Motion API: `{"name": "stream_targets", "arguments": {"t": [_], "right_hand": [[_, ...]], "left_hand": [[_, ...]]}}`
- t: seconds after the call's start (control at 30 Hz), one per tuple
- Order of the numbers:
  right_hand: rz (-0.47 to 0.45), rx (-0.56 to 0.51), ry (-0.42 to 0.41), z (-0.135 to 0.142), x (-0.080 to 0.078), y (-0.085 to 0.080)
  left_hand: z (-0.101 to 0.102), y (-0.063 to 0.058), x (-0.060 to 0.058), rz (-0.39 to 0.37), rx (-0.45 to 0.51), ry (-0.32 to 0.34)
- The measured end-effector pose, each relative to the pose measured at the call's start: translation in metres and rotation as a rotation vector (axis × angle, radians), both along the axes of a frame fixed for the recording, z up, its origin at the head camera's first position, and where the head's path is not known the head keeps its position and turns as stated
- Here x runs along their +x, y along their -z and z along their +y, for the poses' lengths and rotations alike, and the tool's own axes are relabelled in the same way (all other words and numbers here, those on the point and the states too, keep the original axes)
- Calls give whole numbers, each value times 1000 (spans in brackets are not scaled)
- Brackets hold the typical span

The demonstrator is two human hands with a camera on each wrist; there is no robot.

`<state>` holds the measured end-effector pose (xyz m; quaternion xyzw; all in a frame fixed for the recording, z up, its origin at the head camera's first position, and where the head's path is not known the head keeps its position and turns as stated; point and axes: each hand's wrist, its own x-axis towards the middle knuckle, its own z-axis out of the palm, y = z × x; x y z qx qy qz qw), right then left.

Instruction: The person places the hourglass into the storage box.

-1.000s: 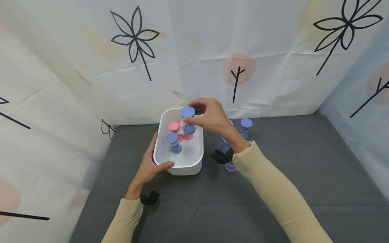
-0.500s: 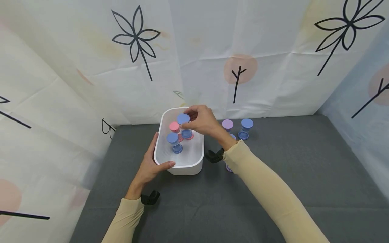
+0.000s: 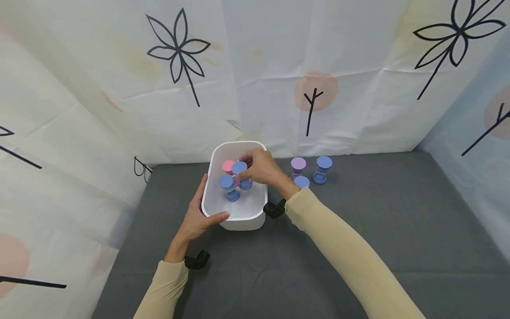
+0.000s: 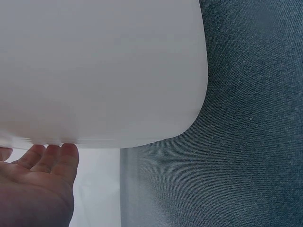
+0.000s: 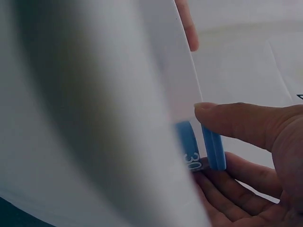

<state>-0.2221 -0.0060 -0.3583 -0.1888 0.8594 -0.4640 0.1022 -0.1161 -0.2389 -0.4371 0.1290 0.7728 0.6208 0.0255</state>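
Observation:
In the head view, my right hand (image 3: pixel 260 168) pinches a blue sand timer (image 3: pixel 239 167) by its top, inside a white plastic box (image 3: pixel 255 212). The right wrist view shows the thumb and fingers about the timer's blue end cap (image 5: pixel 215 147), near a "30" marking. Another blue sand timer (image 3: pixel 227 181) stands in the box to the left, with a pink sand timer (image 3: pixel 228 166) behind. My left hand (image 3: pixel 197 212) holds the box at its near left corner, thumb over the rim. In the left wrist view its fingertips (image 4: pixel 69 151) touch the outer wall.
Right of the box stand a purple sand timer (image 3: pixel 298 164), a blue one (image 3: pixel 323 163) and a bluish one (image 3: pixel 301 181) partly behind the right forearm. A grey cloth (image 3: pixel 358 230) covers the table. A patterned white curtain (image 3: pixel 263 88) rises behind it.
My right hand has lowered the blue sand timer deeper into the box, moving slightly left and toward me. The left hand and the box have stayed in place.

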Motion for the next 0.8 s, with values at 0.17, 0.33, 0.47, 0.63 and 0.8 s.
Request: {"name": "stream_targets", "arguments": {"t": [0.17,0.33,0.47,0.63,0.8], "right_hand": [[31,64,-22,-3,-1,-1],[9,96,-38,-6,-1,0],[1,101,-65,-5,-2,0],[7,105,-84,-2,-2,-2],[13,128,-94,-2,-3,-4]], "left_hand": [[-1,3,0,2,17,-8],[-7,1,0,21,6,14],[-10,-1,0,27,-1,23],[-7,0,2,17,7,16],[-6,1,3,26,13,10]]}}
